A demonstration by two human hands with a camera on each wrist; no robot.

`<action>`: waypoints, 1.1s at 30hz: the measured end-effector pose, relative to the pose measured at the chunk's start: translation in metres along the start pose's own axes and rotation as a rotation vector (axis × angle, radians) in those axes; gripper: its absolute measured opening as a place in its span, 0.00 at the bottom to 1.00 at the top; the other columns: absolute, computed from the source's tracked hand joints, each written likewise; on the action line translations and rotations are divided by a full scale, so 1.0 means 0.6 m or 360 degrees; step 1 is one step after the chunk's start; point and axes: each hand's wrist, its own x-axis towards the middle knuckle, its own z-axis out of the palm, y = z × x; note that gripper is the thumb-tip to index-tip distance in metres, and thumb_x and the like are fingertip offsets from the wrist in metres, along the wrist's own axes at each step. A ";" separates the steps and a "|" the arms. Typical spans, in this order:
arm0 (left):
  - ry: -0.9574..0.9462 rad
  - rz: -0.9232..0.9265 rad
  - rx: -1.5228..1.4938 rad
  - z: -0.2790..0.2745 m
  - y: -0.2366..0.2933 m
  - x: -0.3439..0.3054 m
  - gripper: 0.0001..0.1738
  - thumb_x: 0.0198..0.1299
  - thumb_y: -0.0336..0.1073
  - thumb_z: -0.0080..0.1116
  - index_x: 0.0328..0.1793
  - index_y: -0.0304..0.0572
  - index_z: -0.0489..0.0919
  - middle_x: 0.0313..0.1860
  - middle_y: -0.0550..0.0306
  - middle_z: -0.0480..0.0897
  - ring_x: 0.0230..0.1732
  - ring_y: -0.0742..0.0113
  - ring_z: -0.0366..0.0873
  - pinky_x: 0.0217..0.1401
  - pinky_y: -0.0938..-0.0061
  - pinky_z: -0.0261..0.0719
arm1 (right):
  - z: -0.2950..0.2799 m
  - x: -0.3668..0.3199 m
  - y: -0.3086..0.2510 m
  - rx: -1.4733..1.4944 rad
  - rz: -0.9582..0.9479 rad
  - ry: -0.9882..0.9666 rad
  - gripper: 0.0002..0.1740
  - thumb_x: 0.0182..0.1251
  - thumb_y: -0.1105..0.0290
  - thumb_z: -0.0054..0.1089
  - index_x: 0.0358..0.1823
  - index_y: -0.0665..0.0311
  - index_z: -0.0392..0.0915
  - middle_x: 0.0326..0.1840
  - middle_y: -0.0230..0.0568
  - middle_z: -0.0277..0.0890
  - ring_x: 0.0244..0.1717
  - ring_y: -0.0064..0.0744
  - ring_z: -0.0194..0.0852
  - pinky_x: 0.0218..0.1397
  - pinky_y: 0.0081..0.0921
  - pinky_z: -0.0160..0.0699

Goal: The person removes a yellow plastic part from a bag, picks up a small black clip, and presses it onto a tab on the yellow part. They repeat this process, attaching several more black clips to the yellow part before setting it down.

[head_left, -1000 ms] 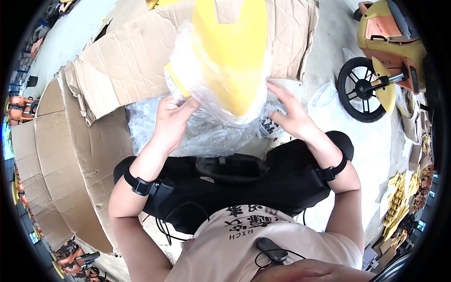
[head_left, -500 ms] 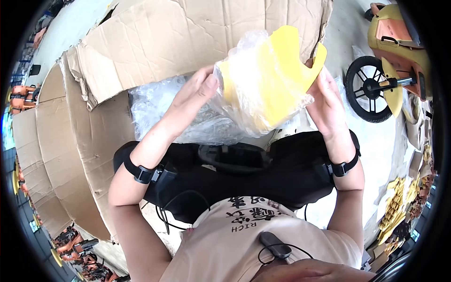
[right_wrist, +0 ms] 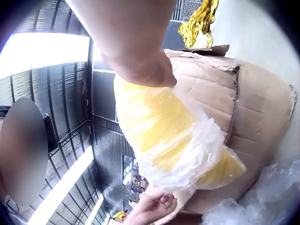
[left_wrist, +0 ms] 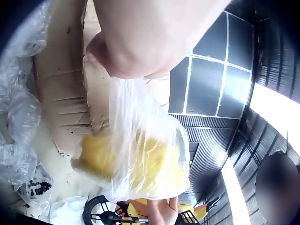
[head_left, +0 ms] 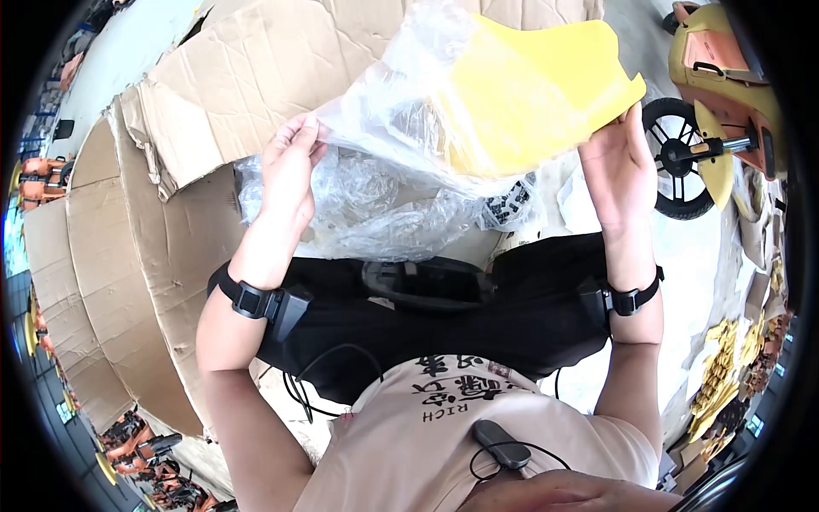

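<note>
A curved yellow plastic panel [head_left: 546, 94], partly inside a clear plastic bag [head_left: 397, 102], is held up in front of the body. My left hand [head_left: 292, 162] pinches the gathered end of the bag between thumb and fingers. At the panel's bare right end, my right hand [head_left: 618, 166] grips the edge, its fingers partly hidden behind it. The left wrist view shows the bag [left_wrist: 136, 112] stretched from the left hand toward the panel. In the right wrist view the bag covers much of the panel [right_wrist: 154, 122].
Flattened cardboard [head_left: 247, 85] lies ahead and to the left. Crumpled clear plastic [head_left: 367, 205] rests on the floor before the knees. At the right stands a yellow and orange scooter [head_left: 721, 60] with a black wheel [head_left: 670, 183]. Yellow parts [head_left: 717, 367] are piled further back right.
The panel has turned so its bare end points right. My right hand has moved onto that end, while the left has drawn left, pulling the bag taut.
</note>
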 end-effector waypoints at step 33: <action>-0.0622 0.0364 0.0986 -0.095 0.139 0.019 0.06 0.66 0.25 0.60 0.44 0.31 0.86 0.38 0.63 0.87 0.37 0.80 0.80 0.47 0.83 0.77 | -0.117 0.010 -0.044 0.0655 0.0380 -0.0730 0.26 0.81 0.63 0.31 0.69 0.73 0.65 0.70 0.54 0.69 0.68 0.47 0.70 0.73 0.42 0.68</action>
